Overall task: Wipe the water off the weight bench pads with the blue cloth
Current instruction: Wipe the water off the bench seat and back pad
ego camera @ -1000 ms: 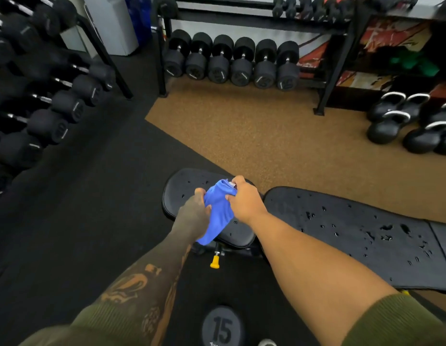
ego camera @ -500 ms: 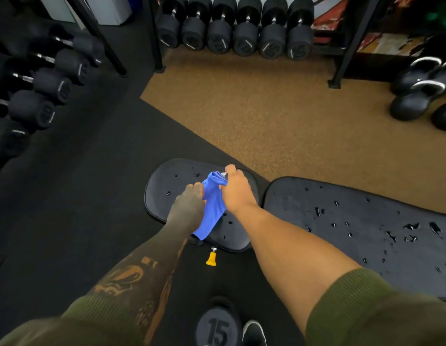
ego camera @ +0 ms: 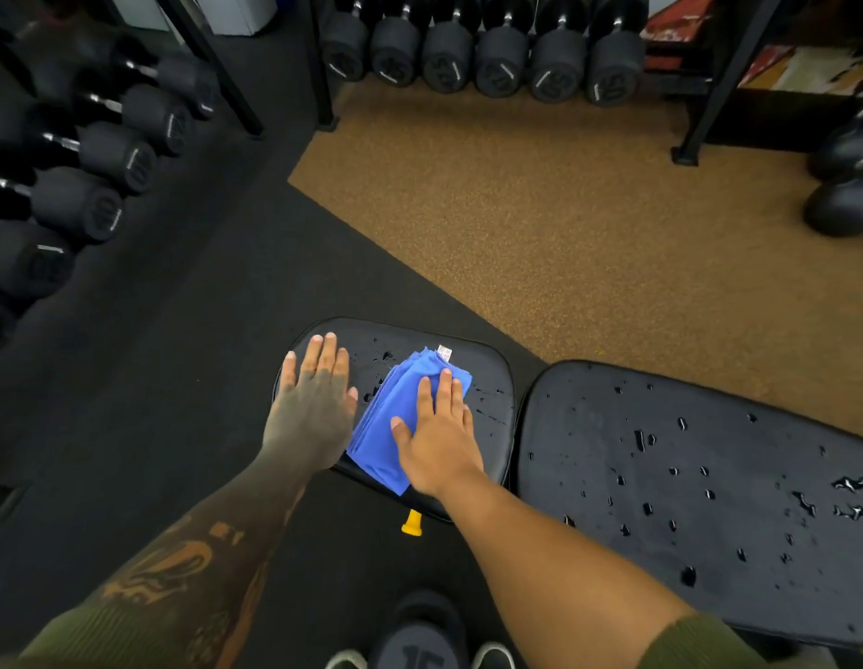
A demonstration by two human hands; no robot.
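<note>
**On the seat pad: cloth down, wipe about to start**

On the small seat pad (ego camera: 487, 379) I've got the blue cloth (ego camera: 395, 417) lying folded, long axis running from the near edge diagonally up and right toward its white tag. One near corner hangs just over the pad's front edge.

Right hand (ego camera: 439, 441) is flat on top of the cloth, fingers spread and extended, palm pressing, not gripping. Left hand (ego camera: 313, 412) is also flat and open, planted on bare pad just left of the cloth, touching or almost touching its edge; can't tell which. It holds nothing, and I read it as bracing.

Water: droplets sit just beyond and right of the cloth on the seat pad. The long back pad (ego camera: 685, 499) to the right is heavily beaded and looks untouched.

Key relation: the water lies forward and right of the right hand, so that's the working hand. My call: push the cloth away and rightward across the seat, then over the gap onto the long pad. Task barely begun.
</note>
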